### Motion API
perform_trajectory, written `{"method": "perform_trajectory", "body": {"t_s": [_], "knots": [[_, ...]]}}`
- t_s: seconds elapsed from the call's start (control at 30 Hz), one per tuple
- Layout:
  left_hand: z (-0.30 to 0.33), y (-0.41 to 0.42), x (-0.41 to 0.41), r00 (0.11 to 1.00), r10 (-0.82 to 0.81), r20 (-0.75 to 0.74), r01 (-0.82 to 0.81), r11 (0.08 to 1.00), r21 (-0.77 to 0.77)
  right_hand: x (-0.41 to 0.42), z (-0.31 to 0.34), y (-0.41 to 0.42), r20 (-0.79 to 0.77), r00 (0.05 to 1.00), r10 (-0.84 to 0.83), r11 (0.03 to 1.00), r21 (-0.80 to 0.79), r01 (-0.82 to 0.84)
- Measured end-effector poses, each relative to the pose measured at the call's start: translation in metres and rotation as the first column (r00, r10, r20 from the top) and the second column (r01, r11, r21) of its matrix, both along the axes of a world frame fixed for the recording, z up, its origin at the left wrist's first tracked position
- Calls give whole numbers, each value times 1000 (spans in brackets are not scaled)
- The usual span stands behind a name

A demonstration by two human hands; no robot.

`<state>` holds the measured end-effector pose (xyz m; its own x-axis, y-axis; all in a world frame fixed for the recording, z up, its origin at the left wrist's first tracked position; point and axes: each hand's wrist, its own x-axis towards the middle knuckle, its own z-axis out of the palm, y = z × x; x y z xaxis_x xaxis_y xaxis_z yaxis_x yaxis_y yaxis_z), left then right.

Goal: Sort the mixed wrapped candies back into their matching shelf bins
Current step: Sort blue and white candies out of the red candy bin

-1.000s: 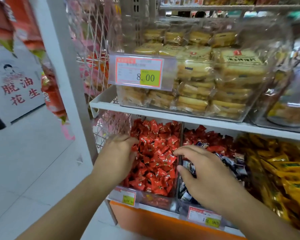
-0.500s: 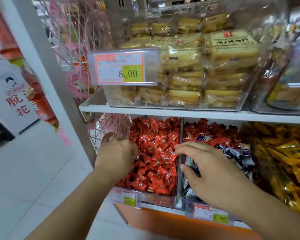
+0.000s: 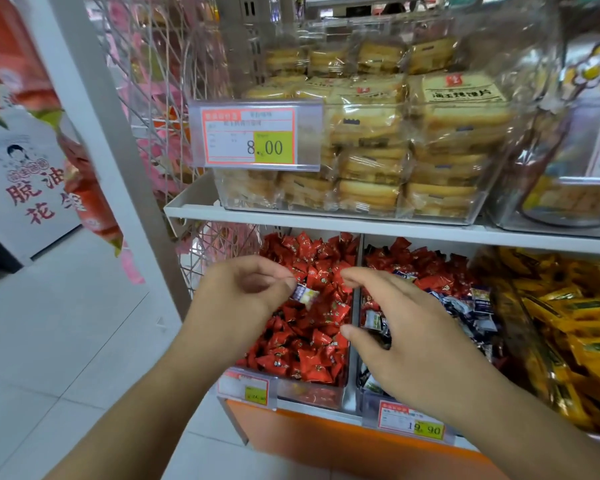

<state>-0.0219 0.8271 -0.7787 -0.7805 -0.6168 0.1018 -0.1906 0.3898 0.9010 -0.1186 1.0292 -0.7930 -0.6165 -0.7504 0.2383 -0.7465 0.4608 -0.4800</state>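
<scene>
Left hand (image 3: pixel 238 292) lifted since 0.5 s ago, now pinching a blue-white candy (image 3: pixel 305 294) above the red-candy bin (image 3: pixel 312 393). Right hand (image 3: pixel 400 336) hovers relaxed, holding nothing, over the mixed bin (image 3: pixel 371 398) of red and dark-blue pieces. Yellow candies (image 3: pixel 568 317) farther right.

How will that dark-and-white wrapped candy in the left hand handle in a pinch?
Probably light: the left hand holds the dark-and-white candy by fingertips alone. The glossy wrapper looks slick and crinkly, so it may slip. Small and flattish, unlikely to roll far.
</scene>
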Motion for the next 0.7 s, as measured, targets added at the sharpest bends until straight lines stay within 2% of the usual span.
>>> {"method": "perform_trajectory", "body": {"t_s": [0.1,0.2,0.27,0.33,0.4,0.43,0.57,0.7], "knots": [[3,27,1,992,-115,-42,121,974,191,5,3,0,-79,997,13,1000,16,-12],[1,37,1,980,-196,-43,201,956,213,6,2,5,-194,981,-9,999,44,17],[-3,28,1,984,-179,-15,180,977,115,-2,1,11,-228,969,-95,992,64,112],[-15,6,-1,993,-109,49,113,988,-105,-12,2,18,-232,957,-175,973,110,204],[-29,-14,-2,985,-57,165,110,937,-332,-16,2,21,-217,960,-179,968,135,211],[-36,-20,-4,972,-57,230,145,912,-384,-15,2,20,-194,969,-152,973,143,181],[-58,-24,-14,889,-152,432,344,844,-411,-5,-3,10,-138,989,-46,984,162,68],[-62,-18,-25,845,-192,499,435,790,-432,-5,-9,4,-122,992,-31,986,160,50]]}}
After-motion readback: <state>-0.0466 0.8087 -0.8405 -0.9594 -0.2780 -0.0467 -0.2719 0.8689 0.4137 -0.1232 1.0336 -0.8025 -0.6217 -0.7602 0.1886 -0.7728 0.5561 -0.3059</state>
